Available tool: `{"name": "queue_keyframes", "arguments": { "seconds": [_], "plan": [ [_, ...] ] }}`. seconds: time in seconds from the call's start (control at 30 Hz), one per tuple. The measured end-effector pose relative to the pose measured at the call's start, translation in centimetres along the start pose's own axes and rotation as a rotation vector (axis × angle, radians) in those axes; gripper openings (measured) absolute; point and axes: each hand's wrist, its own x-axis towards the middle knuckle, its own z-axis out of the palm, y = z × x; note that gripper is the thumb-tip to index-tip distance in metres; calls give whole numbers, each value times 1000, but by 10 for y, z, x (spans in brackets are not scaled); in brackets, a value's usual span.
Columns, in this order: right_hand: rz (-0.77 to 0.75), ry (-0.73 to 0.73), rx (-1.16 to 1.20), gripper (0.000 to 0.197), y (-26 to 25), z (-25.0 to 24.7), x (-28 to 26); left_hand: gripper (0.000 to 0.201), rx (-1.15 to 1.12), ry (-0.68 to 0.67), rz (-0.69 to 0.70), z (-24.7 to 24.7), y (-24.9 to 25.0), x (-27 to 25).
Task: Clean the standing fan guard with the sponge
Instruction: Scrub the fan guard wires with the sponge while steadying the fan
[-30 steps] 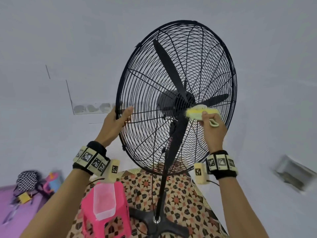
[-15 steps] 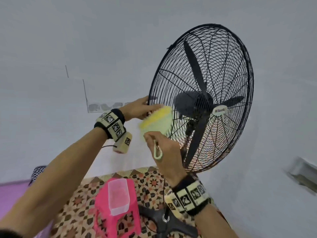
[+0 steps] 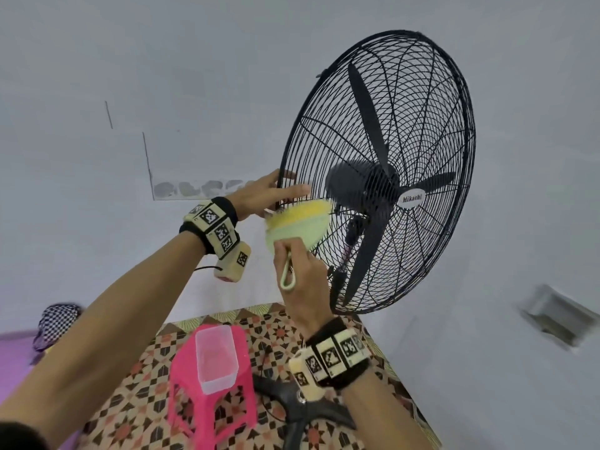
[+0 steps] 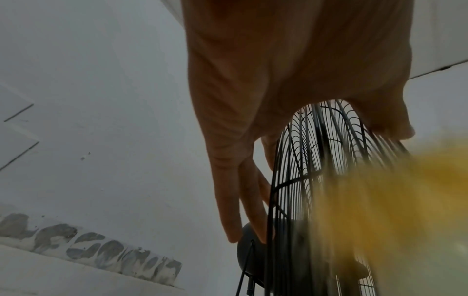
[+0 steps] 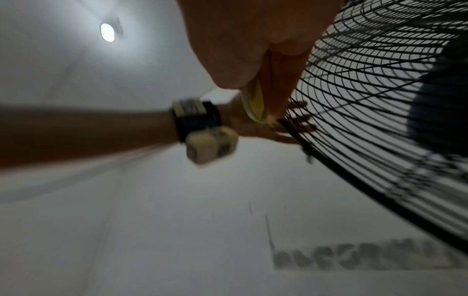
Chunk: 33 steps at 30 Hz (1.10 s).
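The black wire fan guard (image 3: 418, 131) stands tilted at the right, its blades still inside. My left hand (image 3: 276, 193) holds the guard's left rim, thumb across the front wires and straight fingers (image 4: 228, 200) along the back. My right hand (image 3: 302, 271) grips a yellow-and-green sponge (image 3: 298, 222) from below, with the sponge's loop hanging over the knuckles. The yellow face presses on the guard's lower left edge, just under the left thumb. In the left wrist view the sponge (image 4: 392, 200) is a yellow blur against the guard (image 4: 303, 160). In the right wrist view the sponge (image 5: 254, 104) shows between the fingers, beside the guard (image 5: 367, 100).
A pink plastic stool (image 3: 181, 378) with a clear container (image 3: 216, 358) on it stands below my arms on a patterned mat (image 3: 146, 384). The fan's black base (image 3: 302, 407) is next to it. A checkered bag (image 3: 58, 319) lies at the left and a wall box (image 3: 555, 316) at the right.
My right hand carried the sponge from the guard's hub to its left rim, close under the left thumb. The left hand kept its hold on the rim; the view shifted left.
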Motion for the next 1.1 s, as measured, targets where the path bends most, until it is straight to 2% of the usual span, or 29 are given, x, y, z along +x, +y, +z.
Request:
{"name": "queue_keyframes", "arguments": {
  "seconds": [0.07, 0.13, 0.17, 0.23, 0.33, 0.4, 0.47, 0.57, 0.63, 0.77, 0.83, 0.9, 1.0, 1.03, 1.1],
  "plan": [
    [54, -140, -30, 28, 15, 4, -42, 86, -17, -5, -17, -2, -1, 1],
    [202, -293, -29, 13, 26, -1, -91, 97, -18, -7, -24, -3, -3, 2],
    [280, -319, -11, 11, 27, -4, -105, 101, -17, -5, -22, -4, -4, 2],
    [328, -256, 28, 18, 20, -7, -100, 102, -18, -7, -21, -2, -5, 4],
    [215, -128, 138, 21, -5, -10, -43, 91, -26, -15, -14, 2, -4, 8],
    [128, -112, 106, 26, -9, -5, -22, 89, -7, -10, -6, 2, -2, 9],
    [92, -144, 6, 27, 1, 1, -37, 92, 7, -3, -13, 3, -2, 9],
    [241, -285, -84, 18, 19, 0, -95, 95, -2, 25, -17, 4, -5, 5],
    [290, -286, -44, 16, 16, -5, -108, 101, 1, 36, -11, 5, -6, 2],
    [92, -76, 102, 27, -12, -19, -37, 100, 2, 48, -7, 8, -4, -1],
    [82, 1, 124, 25, -6, -17, -16, 98, 7, 56, -9, 9, -1, -1],
    [139, -43, 139, 24, 10, -17, -30, 93, -1, 56, -12, 10, -1, -1],
    [316, -278, 16, 18, 26, -24, -78, 80, -47, 79, -25, 10, -3, -5],
    [371, -295, 12, 17, 25, -27, -81, 79, -60, 86, -33, 10, -3, -7],
    [327, -215, 92, 18, 18, -32, -61, 75, -73, 85, -45, 12, -3, -9]
  ]
}}
